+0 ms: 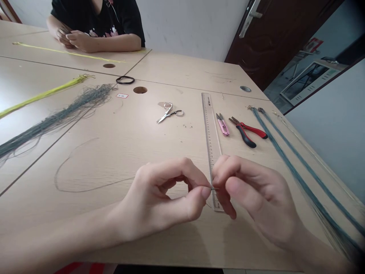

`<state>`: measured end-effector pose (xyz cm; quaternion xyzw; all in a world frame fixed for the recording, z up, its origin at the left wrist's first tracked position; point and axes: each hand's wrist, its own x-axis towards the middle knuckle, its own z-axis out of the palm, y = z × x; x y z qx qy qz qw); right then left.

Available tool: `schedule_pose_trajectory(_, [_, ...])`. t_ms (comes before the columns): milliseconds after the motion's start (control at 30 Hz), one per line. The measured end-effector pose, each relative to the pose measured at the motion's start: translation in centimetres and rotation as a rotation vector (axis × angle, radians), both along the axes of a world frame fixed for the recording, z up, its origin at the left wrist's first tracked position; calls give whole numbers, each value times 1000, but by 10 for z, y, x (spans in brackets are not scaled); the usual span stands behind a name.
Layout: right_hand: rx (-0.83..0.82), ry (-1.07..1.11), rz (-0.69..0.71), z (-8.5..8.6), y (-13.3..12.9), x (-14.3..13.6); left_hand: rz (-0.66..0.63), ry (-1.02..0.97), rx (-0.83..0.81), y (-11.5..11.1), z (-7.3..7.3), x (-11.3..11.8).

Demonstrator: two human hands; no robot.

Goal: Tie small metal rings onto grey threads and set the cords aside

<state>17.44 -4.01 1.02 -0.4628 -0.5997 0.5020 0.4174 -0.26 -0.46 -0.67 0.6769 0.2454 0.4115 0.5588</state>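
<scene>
My left hand (171,194) is closed in a pinch, thumb and forefinger tips pressed on a thin grey thread (94,189). The thread trails left from behind this hand and curves in a loose loop on the table. A short end of it pokes out past the fingertips toward my right hand (253,194). That hand is half curled beside the thread end, its thumb apart from the forefinger, with nothing visibly held. Beneath the fingertips lies a clear ruler (209,133), its near end partly covered by my right hand.
Scissors (169,113), pink thread snips (222,124) and red-black pliers (247,131) lie beyond my hands. Blue-green thread bundles (288,160) run along the right edge. At left are a grey thread bundle (57,118) and a yellow one (42,95). A person (97,26) sits across the table.
</scene>
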Motion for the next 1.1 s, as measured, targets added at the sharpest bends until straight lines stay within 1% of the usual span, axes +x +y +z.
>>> schedule_pose_trajectory(67, [-133, 51, 57, 0, 2, 2, 4, 20, 2, -1, 0, 0])
schedule_pose_trajectory(133, [-217, 95, 118, 0, 3, 2, 4, 38, 5, 0, -1, -1])
schedule_pose_trajectory(200, [-254, 123, 155, 0, 4, 2, -8, 33, 39, 0, -2, 0])
schedule_pose_trajectory(300, [-270, 145, 172, 0, 3, 1, -19, 10, 120, 2, -4, 1])
schedule_pose_trajectory(400, [-259, 148, 167, 2, 3, 1, -20, 9, 158, 3, -4, 1])
schedule_pose_trajectory(633, [-214, 134, 158, 3, 1, 1, -40, 8, 157, 1, -3, -1])
schedule_pose_trajectory(967, [-73, 43, 130, 3, 1, 0, -53, -17, 138, 1, -4, 0])
schedule_pose_trajectory(1100, [-41, 16, 82, 2, 0, -1, -44, -6, 147, 1, -4, 0])
